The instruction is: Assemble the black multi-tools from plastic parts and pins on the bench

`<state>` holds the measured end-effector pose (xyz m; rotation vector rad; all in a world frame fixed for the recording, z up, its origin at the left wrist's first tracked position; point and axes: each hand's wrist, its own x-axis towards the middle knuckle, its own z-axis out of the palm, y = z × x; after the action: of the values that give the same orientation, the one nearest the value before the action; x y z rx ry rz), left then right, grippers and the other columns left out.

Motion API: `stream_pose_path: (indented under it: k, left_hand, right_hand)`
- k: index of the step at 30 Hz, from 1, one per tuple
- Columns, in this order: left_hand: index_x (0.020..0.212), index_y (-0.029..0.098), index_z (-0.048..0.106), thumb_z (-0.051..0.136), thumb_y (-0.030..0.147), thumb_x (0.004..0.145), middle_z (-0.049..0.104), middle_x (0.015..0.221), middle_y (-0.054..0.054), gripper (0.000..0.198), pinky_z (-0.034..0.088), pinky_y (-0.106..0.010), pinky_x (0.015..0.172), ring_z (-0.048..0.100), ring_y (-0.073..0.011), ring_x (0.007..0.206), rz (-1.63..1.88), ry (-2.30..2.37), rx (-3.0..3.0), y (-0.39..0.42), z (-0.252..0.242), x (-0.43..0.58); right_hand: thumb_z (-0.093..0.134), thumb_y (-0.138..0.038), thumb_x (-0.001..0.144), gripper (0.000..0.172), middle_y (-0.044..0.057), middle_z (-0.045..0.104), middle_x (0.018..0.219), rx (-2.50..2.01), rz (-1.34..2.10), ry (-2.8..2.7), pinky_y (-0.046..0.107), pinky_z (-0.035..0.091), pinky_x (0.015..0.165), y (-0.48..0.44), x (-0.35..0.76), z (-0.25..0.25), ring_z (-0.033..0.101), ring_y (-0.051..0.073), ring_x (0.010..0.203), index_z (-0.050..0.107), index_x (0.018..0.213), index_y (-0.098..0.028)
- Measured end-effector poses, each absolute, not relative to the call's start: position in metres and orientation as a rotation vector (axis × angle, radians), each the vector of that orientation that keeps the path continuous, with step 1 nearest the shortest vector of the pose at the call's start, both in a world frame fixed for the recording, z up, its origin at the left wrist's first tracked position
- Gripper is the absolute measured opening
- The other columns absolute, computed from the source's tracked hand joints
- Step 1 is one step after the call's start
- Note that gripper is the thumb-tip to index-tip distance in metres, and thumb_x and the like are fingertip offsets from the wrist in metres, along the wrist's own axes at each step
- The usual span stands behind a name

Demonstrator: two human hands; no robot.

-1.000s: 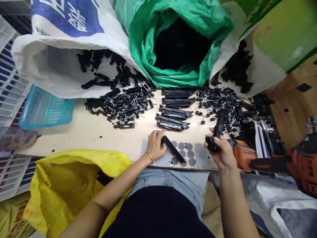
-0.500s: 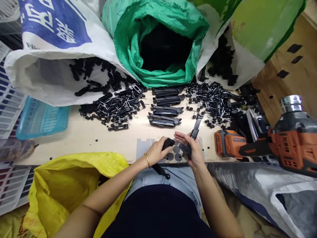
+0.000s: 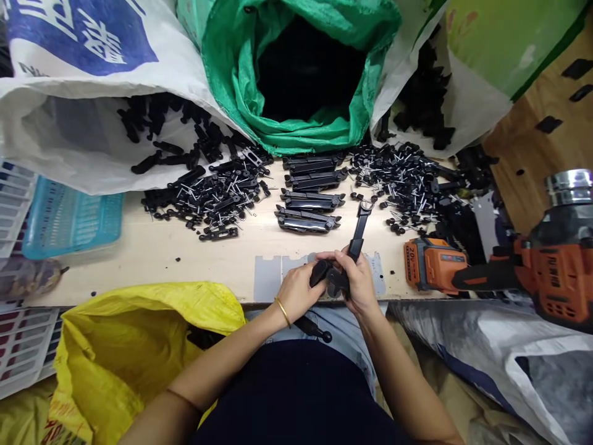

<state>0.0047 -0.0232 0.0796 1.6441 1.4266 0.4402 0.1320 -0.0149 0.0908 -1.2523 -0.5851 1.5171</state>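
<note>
My left hand [image 3: 296,289] is closed around a black plastic arm [image 3: 319,272]; below the wrist, a black rod with a ball-shaped end [image 3: 315,330] sticks out, apparently part of the same piece. A long black plastic bracket [image 3: 358,233] stands up from my right hand [image 3: 361,285], whose fingers wrap its lower part. Between the hands, the arm's upper end meets the bracket's dark rounded base [image 3: 336,282]; how they join is hidden by the fingers. Several similar black brackets [image 3: 308,220] lie stacked in a column on the table beyond.
Small black parts with metal pins lie in a left heap [image 3: 217,198] and a right heap [image 3: 412,185]. Open sacks stand behind: white [image 3: 37,123], green [image 3: 222,93]. A yellow sack [image 3: 115,346] hangs at front left. An orange cordless power tool [image 3: 435,266] lies right. Grey sheets [image 3: 267,278] lie under the hands.
My left hand has moved right, bringing the black arm against the base of the bracket in my right hand. The fingers of the right hand have closed in more. The view has shifted slightly.
</note>
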Motion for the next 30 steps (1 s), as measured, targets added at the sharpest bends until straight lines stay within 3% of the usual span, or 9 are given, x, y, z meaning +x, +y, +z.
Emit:
stream_pose_path:
  k: [4,12,17,23,27,30]
  left_hand:
    - [0.088,0.018,0.061,0.057,0.027,0.080,0.066,0.076,-0.001,0.013,0.045,-0.026,0.062,0.061,-0.0166,0.068,0.429,1.456,1.655,-0.025,0.081,0.005]
    - [0.105,0.014,0.054,0.057,0.015,0.077,0.066,0.094,-0.009,0.028,0.051,-0.034,0.078,0.064,-0.0226,0.088,0.398,1.492,1.840,-0.033,0.076,0.007]
    - [0.089,0.015,0.059,0.058,0.022,0.077,0.067,0.080,-0.007,0.013,0.050,-0.031,0.066,0.064,-0.0212,0.071,0.179,1.289,1.792,-0.058,0.070,0.016]
    - [0.083,0.016,0.061,0.061,0.032,0.077,0.066,0.075,-0.003,0.017,0.045,-0.026,0.062,0.062,-0.0184,0.070,0.370,1.387,1.569,-0.046,0.079,0.013]
    - [0.087,0.017,0.062,0.063,0.026,0.074,0.067,0.075,0.000,0.015,0.044,-0.023,0.063,0.062,-0.0158,0.071,0.431,1.404,1.457,-0.029,0.084,0.010]
    - [0.091,0.017,0.062,0.060,0.020,0.076,0.068,0.078,-0.001,0.016,0.045,-0.024,0.064,0.063,-0.0164,0.071,0.421,1.427,1.519,-0.029,0.085,0.011]
  right_hand:
    - [0.066,-0.035,0.074,0.028,0.003,0.071,0.075,-1.279,1.472,-0.552,0.029,0.052,0.072,-0.018,0.128,0.093,0.067,0.017,0.078,0.042,0.072,-0.021]
    - [0.066,-0.040,0.074,0.028,0.002,0.070,0.069,-1.302,1.529,-0.433,0.027,0.052,0.061,-0.018,0.127,0.090,0.066,0.016,0.063,0.047,0.076,-0.019]
    - [0.067,-0.043,0.072,0.030,-0.001,0.065,0.055,-1.323,1.635,-0.583,0.026,0.051,0.060,-0.018,0.123,0.096,0.063,0.014,0.056,0.048,0.070,-0.019]
    - [0.066,-0.039,0.073,0.027,0.002,0.070,0.067,-1.308,1.450,-0.563,0.027,0.052,0.064,-0.010,0.146,0.120,0.067,0.016,0.067,0.047,0.068,-0.020]
    - [0.066,-0.039,0.072,0.023,0.005,0.072,0.083,-1.351,1.524,-0.572,0.032,0.052,0.073,-0.017,0.145,0.110,0.066,0.019,0.079,0.055,0.069,-0.019]
    - [0.064,-0.043,0.073,0.025,0.005,0.072,0.081,-1.399,1.539,-0.547,0.034,0.053,0.071,-0.025,0.133,0.099,0.065,0.019,0.075,0.061,0.070,-0.019]
